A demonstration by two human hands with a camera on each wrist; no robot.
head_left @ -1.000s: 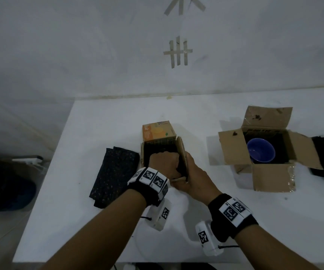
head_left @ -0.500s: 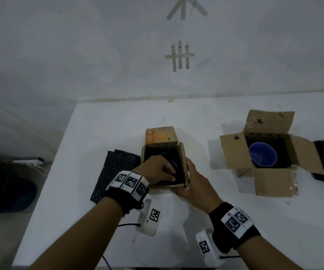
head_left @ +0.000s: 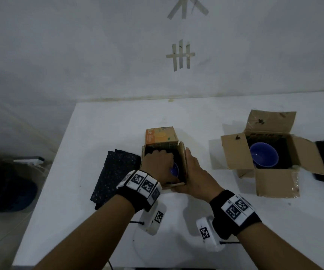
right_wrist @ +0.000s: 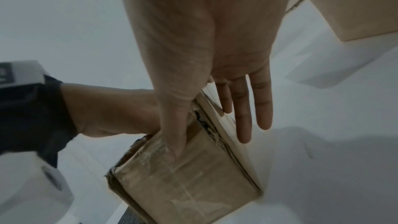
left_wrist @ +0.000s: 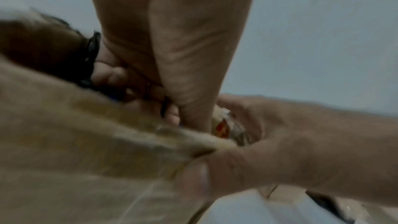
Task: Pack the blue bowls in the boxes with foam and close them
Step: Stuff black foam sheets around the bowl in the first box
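Since a second ago my left hand (head_left: 160, 162) has drawn back toward the near wall of the small box (head_left: 182, 152), uncovering part of the blue bowl (head_left: 174, 169) seated low inside it against dark foam. Its fingers are curled down into the box, but I cannot tell whether they grip the bowl or only tuck foam. My right hand (head_left: 194, 175) lies flat against the box's right side, fingers (right_wrist: 261, 106) straight and together, thumb on the front. I judge this is seating the bowl. Next calls for the folded foam sheet (head_left: 116, 172) on the surface, laid over it before folding flaps. The second bowl (head_left: 264, 155) waits in the open larger box (head_left: 235, 151).
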